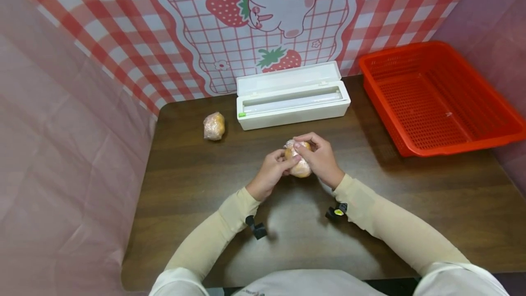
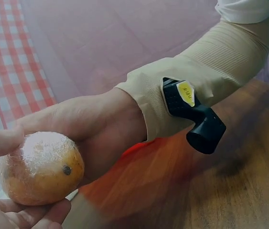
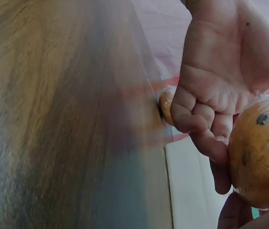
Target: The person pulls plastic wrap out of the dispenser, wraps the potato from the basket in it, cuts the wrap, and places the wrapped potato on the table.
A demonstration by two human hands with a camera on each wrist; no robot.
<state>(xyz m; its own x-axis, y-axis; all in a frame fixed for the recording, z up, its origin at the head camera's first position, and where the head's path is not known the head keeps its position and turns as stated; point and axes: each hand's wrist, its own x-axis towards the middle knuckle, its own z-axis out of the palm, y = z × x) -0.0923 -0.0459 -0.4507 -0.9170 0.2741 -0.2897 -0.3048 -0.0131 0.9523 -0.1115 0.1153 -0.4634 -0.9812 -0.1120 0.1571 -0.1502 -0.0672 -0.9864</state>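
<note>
Over the table, both hands hold an orange-yellow fruit point(image 1: 302, 169) wrapped in clear cling film. The left hand point(image 1: 268, 173) grips its left side, thumb laid across the front. From the right, the right hand point(image 1: 324, 162) pinches the film near the top with thumb and fingers. Dark spots show through the film on the fruit point(image 2: 46, 169) in the left wrist view, and also on the fruit point(image 3: 261, 155) in the right wrist view. A second wrapped fruit point(image 1: 214, 126) lies on the table to the left, apart from the hands.
A white cling film box point(image 1: 293, 117) stands behind the hands, its lid raised and a roll inside. The red plastic basket point(image 1: 404, 149) sits at the right. A checked cloth point(image 1: 123, 35) hangs behind the brown table point(image 1: 185, 195). Pink curtains point(image 1: 61, 150) flank it.
</note>
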